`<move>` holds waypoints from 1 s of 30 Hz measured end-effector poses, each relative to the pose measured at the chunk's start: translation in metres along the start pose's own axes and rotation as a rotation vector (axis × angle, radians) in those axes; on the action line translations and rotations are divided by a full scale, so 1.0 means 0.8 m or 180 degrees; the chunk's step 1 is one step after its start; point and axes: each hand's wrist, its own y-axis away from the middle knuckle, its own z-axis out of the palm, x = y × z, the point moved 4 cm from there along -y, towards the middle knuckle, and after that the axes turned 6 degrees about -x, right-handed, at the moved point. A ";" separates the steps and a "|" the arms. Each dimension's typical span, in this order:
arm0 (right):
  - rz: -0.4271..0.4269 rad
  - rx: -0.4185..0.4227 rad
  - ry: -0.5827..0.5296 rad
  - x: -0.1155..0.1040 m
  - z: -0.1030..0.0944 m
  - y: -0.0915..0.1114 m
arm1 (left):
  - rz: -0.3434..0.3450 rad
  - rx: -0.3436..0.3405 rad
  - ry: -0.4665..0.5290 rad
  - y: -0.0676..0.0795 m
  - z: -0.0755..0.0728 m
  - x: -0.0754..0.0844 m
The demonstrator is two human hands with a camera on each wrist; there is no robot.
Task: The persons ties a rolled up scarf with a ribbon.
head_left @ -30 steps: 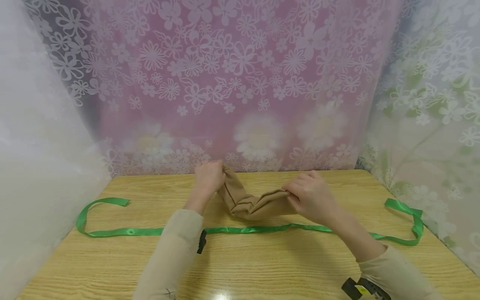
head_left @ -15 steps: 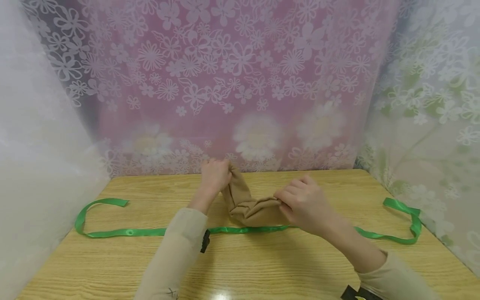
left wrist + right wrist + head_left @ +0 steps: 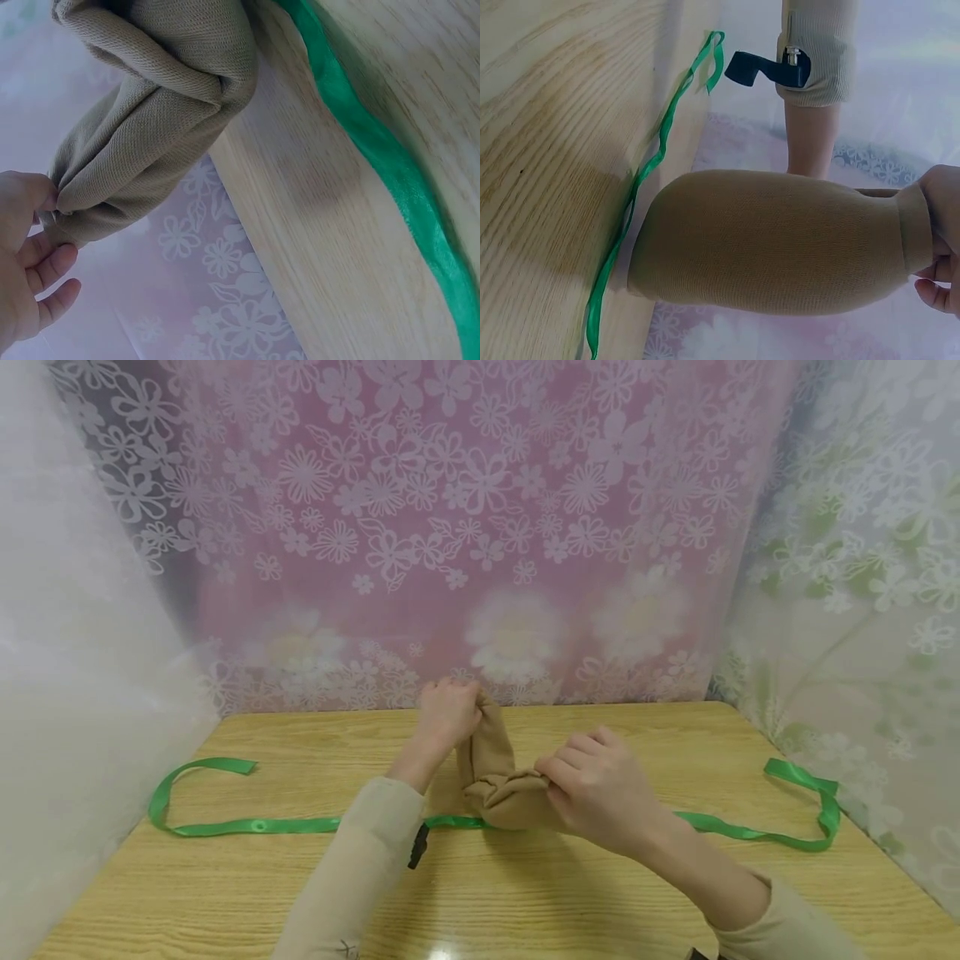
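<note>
The left hand's [image 3: 450,714] fingers pinch one end of the brown cloth [image 3: 491,747], the right hand's [image 3: 600,789] grip the other; it sags near green ribbon [image 3: 258,827] on the table [image 3: 555,918], flowered sheeting [image 3: 480,527] behind.

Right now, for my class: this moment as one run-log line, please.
brown cloth: bent between hands | left hand: holds one end | right hand: holds other end | green ribbon: lies on table, ends curved

The tan cloth [image 3: 491,747] hides part of the green ribbon [image 3: 453,821].
</note>
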 end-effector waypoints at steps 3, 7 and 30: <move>0.0016 0.0011 0.0011 -0.003 -0.002 -0.001 | 0.0069 0.0028 0.0024 0.001 0.001 0.005; 0.0027 0.0000 0.0028 -0.006 -0.001 -0.001 | 0.0157 0.0100 0.0013 0.003 0.002 0.009; 0.0129 -0.0165 0.0019 -0.024 0.019 0.000 | 0.0255 0.0340 -0.0041 0.001 0.005 0.010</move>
